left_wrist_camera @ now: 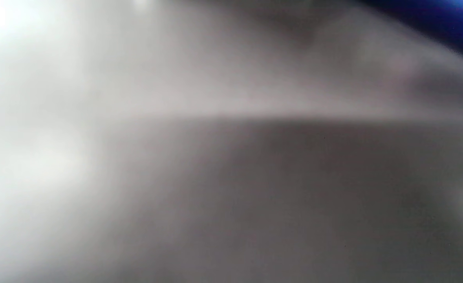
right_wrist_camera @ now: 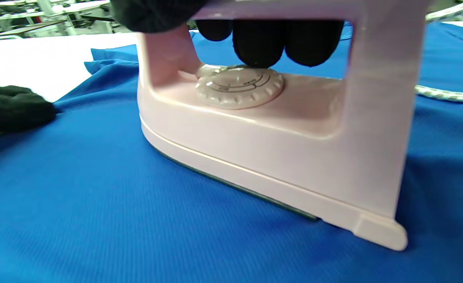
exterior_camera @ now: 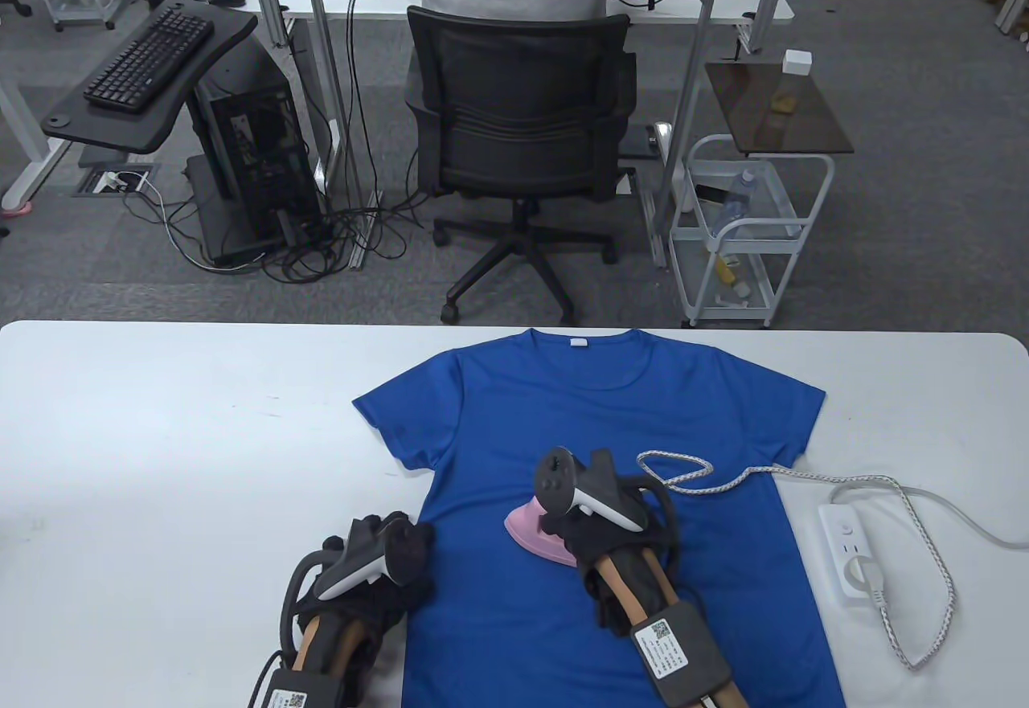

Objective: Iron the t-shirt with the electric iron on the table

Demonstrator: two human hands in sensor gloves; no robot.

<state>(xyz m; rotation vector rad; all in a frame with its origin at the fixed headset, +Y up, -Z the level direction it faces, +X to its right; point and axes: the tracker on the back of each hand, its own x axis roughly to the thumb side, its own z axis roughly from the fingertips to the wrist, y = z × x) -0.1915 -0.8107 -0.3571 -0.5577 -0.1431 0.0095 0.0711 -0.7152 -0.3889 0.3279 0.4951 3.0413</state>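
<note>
A blue t-shirt [exterior_camera: 595, 435] lies flat on the white table [exterior_camera: 161, 435], collar at the far side. A pink electric iron [exterior_camera: 537, 533] stands sole-down on the shirt's middle; in the right wrist view the iron [right_wrist_camera: 262, 145] fills the frame, with a dial under its handle. My right hand [exterior_camera: 599, 527] grips the iron's handle, fingers [right_wrist_camera: 258, 43] wrapped around it. My left hand [exterior_camera: 398, 551] rests at the shirt's left edge, its glove [right_wrist_camera: 11, 108] touching the fabric. The left wrist view is a blur of grey table with a strip of blue shirt [left_wrist_camera: 443, 19].
The iron's braided cord [exterior_camera: 723, 483] runs right across the shirt to a white power strip [exterior_camera: 848, 551] near the table's right side, with its own cable [exterior_camera: 949, 511] trailing off right. An office chair [exterior_camera: 518, 137] and cart [exterior_camera: 748, 234] stand beyond the far edge.
</note>
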